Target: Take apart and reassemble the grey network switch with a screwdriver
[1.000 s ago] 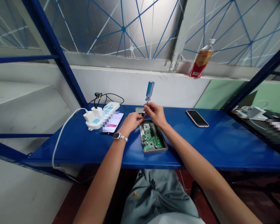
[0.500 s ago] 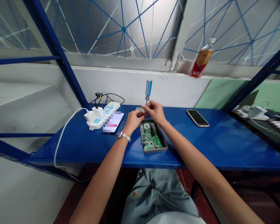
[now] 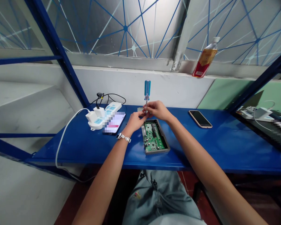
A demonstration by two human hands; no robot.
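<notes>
Straightened upright, the blue-handled screwdriver (image 3: 147, 90) seems pinched between left hand (image 3: 134, 121) and right hand (image 3: 158, 110).

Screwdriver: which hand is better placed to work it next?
Probably the right hand: it appears to pinch the shaft of the screwdriver, held upright just beyond the circuit board, while the left hand only reaches in beside the shaft.
</notes>
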